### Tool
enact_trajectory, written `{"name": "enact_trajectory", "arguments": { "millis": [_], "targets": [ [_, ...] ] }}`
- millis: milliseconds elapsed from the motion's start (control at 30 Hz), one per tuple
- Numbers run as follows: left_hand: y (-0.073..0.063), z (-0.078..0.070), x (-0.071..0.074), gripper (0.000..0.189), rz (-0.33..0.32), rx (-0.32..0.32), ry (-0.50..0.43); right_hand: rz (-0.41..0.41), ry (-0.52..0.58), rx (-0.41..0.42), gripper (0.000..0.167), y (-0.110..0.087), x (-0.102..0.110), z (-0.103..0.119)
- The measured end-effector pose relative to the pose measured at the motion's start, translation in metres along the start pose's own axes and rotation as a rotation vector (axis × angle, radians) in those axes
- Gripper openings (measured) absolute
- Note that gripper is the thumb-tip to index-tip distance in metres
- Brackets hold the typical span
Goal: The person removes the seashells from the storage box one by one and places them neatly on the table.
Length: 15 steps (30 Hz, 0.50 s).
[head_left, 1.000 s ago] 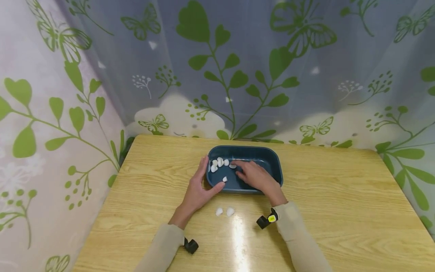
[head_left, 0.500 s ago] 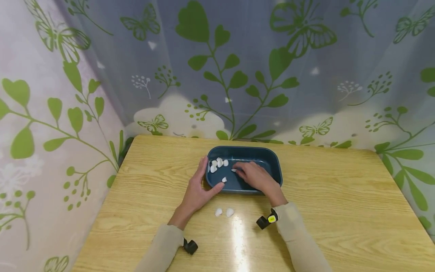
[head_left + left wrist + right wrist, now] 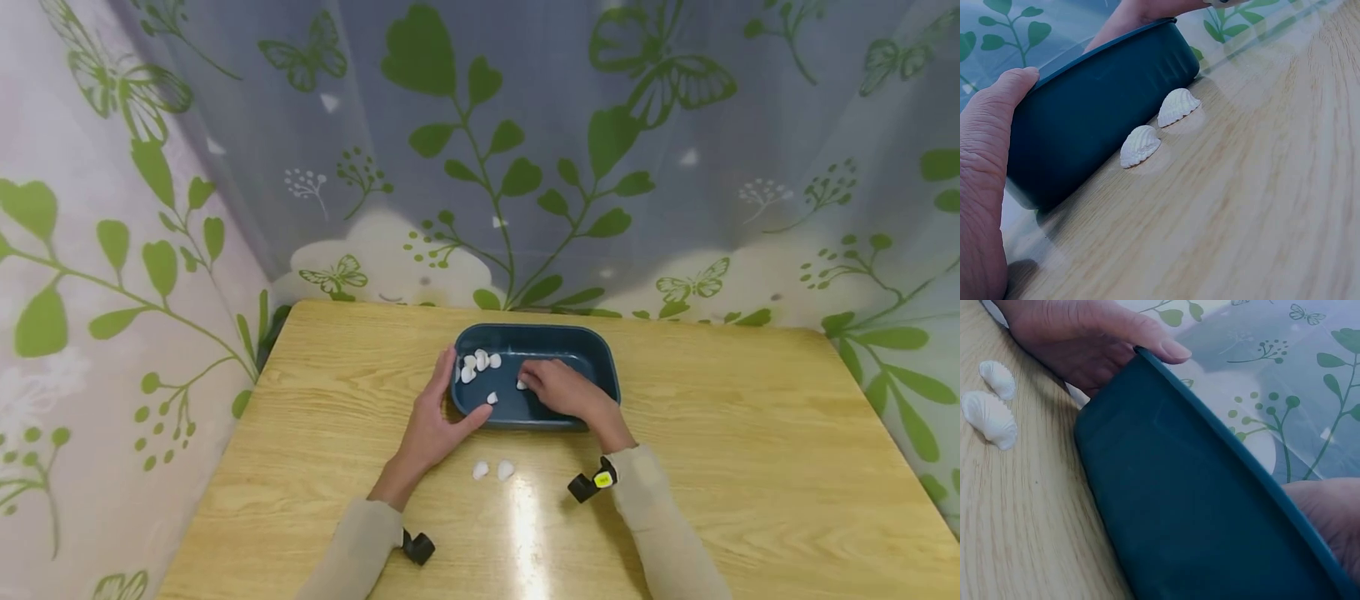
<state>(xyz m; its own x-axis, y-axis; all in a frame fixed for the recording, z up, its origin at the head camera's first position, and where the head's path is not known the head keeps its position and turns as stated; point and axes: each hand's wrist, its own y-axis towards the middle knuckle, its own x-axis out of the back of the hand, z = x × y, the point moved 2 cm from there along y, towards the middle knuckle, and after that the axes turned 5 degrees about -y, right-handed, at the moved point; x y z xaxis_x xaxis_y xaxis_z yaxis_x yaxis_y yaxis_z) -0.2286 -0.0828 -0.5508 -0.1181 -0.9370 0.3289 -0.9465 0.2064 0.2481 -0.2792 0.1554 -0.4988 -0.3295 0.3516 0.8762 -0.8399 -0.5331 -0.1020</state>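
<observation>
A dark blue plastic tub (image 3: 558, 414) stands on the table. My left hand (image 3: 435, 421) holds its near left corner, thumb on the front rim and fingers along the left end. Inside the tub my right hand (image 3: 562, 390) pinches a small white seashell (image 3: 521, 385), mostly hidden under the fingertips. Several white seashells (image 3: 482, 360) cluster at the tub's left end, and a single seashell (image 3: 492, 398) lies near my left thumb. Two ribbed seashells (image 3: 1140, 147) rest on the table before the tub. The tub's wall hides the right fingers in both wrist views.
The wooden table (image 3: 750, 442) reaches back to a leaf-and-butterfly curtain (image 3: 697, 200); another patterned curtain (image 3: 97, 292) hangs on the left. Below the tub a bright reflection marks the tabletop.
My right hand has drawn its seashell a little nearer and to the right inside the tub, with the fingertips now closed over it. My left hand stays on the tub.
</observation>
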Motion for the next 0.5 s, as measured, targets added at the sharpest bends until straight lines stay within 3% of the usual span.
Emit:
{"name": "enact_trajectory", "arguments": {
  "millis": [267, 500],
  "targets": [
    [0.0019, -0.0018, -0.0008, 0.104, 0.009, -0.008, 0.0, 0.027, 0.009, -0.032, 0.02, -0.001, 0.0013, -0.001],
    [-0.0008, -0.0021, -0.0015, 0.105, -0.003, 0.0, -0.019, 0.027, 0.043, 0.08, 0.018, -0.0018, -0.0011, -0.0008]
  ]
}}
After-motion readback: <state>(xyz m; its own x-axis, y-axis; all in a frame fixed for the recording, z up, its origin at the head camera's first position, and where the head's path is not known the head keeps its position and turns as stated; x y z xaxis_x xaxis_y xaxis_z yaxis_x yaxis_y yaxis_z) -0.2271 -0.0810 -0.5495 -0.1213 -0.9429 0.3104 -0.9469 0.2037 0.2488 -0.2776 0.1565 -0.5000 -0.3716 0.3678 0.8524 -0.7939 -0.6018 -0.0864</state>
